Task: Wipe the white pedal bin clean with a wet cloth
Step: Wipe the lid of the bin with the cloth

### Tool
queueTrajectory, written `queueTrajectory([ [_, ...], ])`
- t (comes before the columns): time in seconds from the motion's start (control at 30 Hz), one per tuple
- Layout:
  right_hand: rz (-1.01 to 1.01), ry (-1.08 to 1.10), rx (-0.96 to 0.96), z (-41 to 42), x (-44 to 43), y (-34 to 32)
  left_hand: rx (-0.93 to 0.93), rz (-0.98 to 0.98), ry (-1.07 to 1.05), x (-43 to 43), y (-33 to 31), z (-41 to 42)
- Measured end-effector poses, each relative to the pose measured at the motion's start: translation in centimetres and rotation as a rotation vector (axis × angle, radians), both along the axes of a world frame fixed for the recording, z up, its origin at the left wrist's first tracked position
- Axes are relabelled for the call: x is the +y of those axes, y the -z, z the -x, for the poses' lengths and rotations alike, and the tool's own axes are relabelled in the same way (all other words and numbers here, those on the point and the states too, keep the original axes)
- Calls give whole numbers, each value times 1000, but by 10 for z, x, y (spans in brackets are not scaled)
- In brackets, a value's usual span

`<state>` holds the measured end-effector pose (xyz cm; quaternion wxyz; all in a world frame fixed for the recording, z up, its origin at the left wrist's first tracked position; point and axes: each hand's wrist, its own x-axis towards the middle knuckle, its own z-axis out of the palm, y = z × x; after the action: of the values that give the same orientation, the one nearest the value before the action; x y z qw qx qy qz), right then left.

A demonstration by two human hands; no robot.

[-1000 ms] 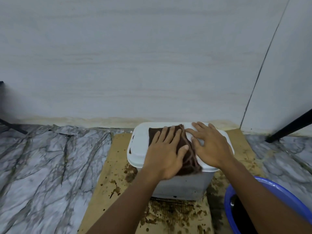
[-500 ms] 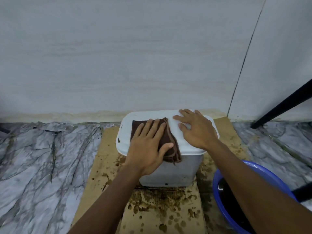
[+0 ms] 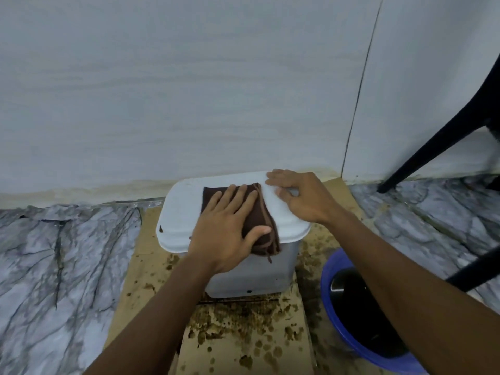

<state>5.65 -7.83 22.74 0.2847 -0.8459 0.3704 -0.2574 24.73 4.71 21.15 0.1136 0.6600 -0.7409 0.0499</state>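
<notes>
So the white plastic pedal bin sits on a spattered sheet of brown cardboard on the floor, right under both hands and up against the wall. The left hand lies flat with straight fingers on a dark brown folded cloth and presses it onto the middle of the lid, with the cloth's near edge hanging over the front lip. The right hand rests on bare lid just right of the cloth, gripping nothing, and looks like it's steadying the bin. The hands are apart. I'd say this is early going: only the lid top is getting wiped. The front wall below the left wrist looks greyish, and the sides and pedal area seem untouched. There's a blue plastic basin under the right forearm, probably for rinsing.
</notes>
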Motion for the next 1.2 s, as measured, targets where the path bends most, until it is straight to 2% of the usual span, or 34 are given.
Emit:
queueTrajectory([
  [0.17,-160,30,-168,12,-5,-1,-41,1,-11,-20,1,56],
  [0.4,-323,6,-369,9,-5,1,34,123,-62,9,9,23],
  [0.73,-362,-15,-446,14,-5,1,82,56,-292,-33,-1,107],
  [0.8,-367,-20,-453,14,-5,1,97,71,-279,-34,0,106],
  [1.03,-289,26,-399,8,-3,8,14,157,32,15,13,-1],
  [1.2,-252,76,-313,1,0,7,29,58,-53,40,7,-83],
])
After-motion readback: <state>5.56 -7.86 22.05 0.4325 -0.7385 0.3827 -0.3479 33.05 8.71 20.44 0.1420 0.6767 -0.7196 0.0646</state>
